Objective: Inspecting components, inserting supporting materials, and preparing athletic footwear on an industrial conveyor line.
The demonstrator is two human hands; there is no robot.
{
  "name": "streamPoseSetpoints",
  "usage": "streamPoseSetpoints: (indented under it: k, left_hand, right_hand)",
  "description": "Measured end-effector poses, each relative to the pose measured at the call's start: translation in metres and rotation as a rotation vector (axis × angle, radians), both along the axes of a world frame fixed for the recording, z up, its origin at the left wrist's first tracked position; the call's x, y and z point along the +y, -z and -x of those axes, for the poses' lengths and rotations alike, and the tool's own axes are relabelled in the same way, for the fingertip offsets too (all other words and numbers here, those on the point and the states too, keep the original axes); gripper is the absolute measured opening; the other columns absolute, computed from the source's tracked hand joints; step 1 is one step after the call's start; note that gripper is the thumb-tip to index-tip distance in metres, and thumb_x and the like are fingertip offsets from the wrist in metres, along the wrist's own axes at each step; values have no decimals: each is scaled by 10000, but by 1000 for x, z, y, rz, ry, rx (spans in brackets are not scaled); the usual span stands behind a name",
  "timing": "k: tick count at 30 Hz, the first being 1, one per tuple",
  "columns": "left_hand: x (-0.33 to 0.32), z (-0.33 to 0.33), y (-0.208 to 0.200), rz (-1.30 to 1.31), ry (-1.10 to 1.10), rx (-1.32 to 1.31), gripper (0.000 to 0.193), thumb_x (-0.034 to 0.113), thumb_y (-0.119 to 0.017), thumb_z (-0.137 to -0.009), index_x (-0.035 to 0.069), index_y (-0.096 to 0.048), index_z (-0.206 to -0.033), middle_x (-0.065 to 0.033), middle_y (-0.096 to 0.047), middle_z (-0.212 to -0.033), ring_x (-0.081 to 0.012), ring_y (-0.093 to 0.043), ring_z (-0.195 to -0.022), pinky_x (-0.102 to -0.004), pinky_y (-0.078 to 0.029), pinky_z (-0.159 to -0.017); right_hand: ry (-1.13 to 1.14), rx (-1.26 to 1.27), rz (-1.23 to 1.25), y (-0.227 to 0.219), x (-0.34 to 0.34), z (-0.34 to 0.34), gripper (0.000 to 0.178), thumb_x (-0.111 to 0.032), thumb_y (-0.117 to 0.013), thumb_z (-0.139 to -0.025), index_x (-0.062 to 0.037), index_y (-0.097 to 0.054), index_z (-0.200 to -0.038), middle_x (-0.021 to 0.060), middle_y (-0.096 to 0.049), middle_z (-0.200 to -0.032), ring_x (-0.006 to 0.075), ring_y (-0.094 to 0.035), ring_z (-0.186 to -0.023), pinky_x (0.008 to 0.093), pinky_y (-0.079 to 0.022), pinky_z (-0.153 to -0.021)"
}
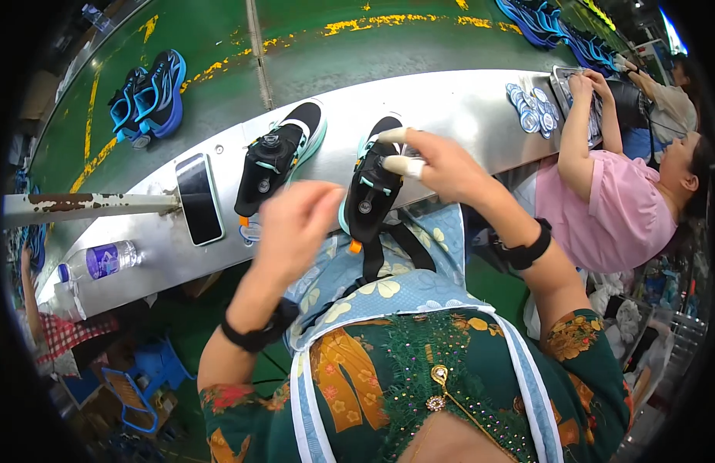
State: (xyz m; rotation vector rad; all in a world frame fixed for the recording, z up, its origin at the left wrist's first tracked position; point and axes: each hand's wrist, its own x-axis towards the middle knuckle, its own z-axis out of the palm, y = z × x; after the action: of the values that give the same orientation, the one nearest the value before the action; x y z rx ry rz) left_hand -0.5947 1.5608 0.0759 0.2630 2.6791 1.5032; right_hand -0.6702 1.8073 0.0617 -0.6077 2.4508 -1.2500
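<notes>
Two black sports shoes with mint-green soles and orange heel tabs are on the metal bench in front of me. The left shoe (271, 158) has a round dial on its tongue and stands untouched. Over the right shoe (371, 193) reaches my right hand (442, 163), with white covers on two fingertips. Those two fingers are spread apart at the shoe's upper, and nothing shows between them. My left hand (297, 224) is curled closed, slightly blurred, just left of the same shoe's heel. Whether it pinches something small is hidden.
A phone (199, 199) and a water bottle (103, 261) lie on the metal bench (450, 100) to the left, near a rusty white bar (87, 208). Round badges (533, 108) are piled at right. A co-worker in pink (604, 193) sits there. More shoes (153, 96) stand beyond the bench.
</notes>
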Motion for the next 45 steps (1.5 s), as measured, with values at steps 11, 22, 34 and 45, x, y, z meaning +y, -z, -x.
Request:
streamPoseSetpoints:
  k: [11,22,34,45]
  left_hand:
    - [1,-36,2,532,159,-25,126,125,-683,-784,28,-605,-777,-134,-606,-767,-324,-583,-825,-430,-491,-669]
    - [-10,29,7,68,448,-82,193,110,-685,-796,72,-657,-983,-74,-607,-945,-280,-520,-935,-374,-432,-848]
    - [7,20,19,243,371,58,305,73,-753,-716,48,-579,-966,-98,-571,-928,-308,-511,-926,-392,-425,-818]
    - [19,-1,24,148,92,76,309,19,-728,-742,24,-600,-1024,-117,-523,-927,-302,-541,-894,-356,-450,-780]
  right_hand:
    - [-145,55,-60,-16,3,-4,381,-206,-662,-884,-212,-615,-1261,117,-560,-802,264,-547,-757,354,-440,-709]
    - [-59,225,-260,2,-22,-15,258,-245,-709,-832,-118,-660,-1051,167,-615,-826,343,-613,-792,418,-481,-715]
    - [-46,288,-309,-8,-12,-5,300,-219,-696,-847,-100,-642,-1117,164,-610,-814,345,-611,-748,400,-480,-654]
    - [-32,254,-250,0,-6,-8,220,-229,-703,-831,-97,-656,-1001,150,-617,-809,353,-603,-750,422,-481,-659]
